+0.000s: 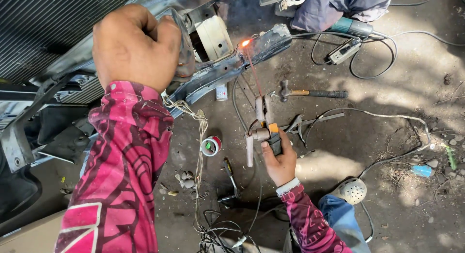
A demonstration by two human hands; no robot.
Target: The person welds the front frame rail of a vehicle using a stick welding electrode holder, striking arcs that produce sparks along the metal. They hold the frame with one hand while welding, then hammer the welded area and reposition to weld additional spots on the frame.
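My left hand (133, 42) is raised near the camera, closed around a dark shield glass (186, 54) held in front of a bent metal frame member (232, 64). My right hand (280, 158) grips a welding electrode holder (264, 132) with worn jaws. A thin electrode rod (254, 74) runs up from the holder to the frame member, where its tip glows orange (246, 42). Both arms wear pink patterned sleeves.
A hammer (310, 93) lies on the dirt right of the rod. A roll of tape (211, 145), pliers (231, 178), an angle grinder (351, 26) and loose cables (387, 117) are scattered about. A radiator grille (43, 25) fills the upper left.
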